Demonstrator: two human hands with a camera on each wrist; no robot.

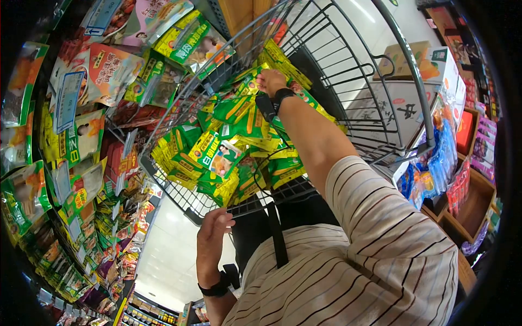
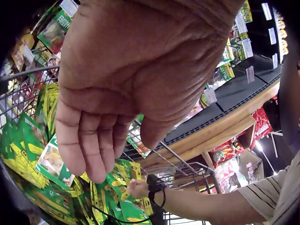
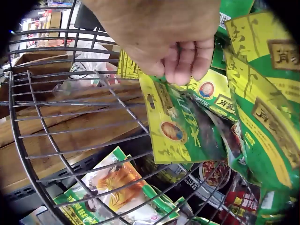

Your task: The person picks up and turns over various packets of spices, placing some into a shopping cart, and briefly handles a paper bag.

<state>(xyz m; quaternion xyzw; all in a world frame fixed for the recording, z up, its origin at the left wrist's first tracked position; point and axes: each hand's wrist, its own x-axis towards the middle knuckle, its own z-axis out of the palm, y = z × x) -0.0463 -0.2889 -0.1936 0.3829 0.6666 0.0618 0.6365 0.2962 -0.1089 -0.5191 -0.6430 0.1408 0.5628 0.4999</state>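
Observation:
A wire shopping cart (image 1: 399,154) holds a heap of green and yellow seasoning packets (image 1: 239,111). My right hand (image 1: 272,81) reaches to the far side of the heap. In the right wrist view its curled fingers (image 3: 191,61) pinch the top of a green and yellow packet (image 3: 185,124) with a clear window and dark contents. Other packets (image 3: 269,112) stand close beside it. My left hand (image 1: 213,229) is held beside the cart's near edge with its fingers loosely extended. In the left wrist view its palm (image 2: 140,61) faces the camera and bears nothing.
Shelves of hanging packets (image 1: 111,76) with price tags (image 1: 69,101) line the left side. Beyond the cart's right side stand stacked cartons (image 1: 397,108) and wooden bins (image 1: 467,201) with bagged goods. A cable (image 1: 261,176) trails over the packets.

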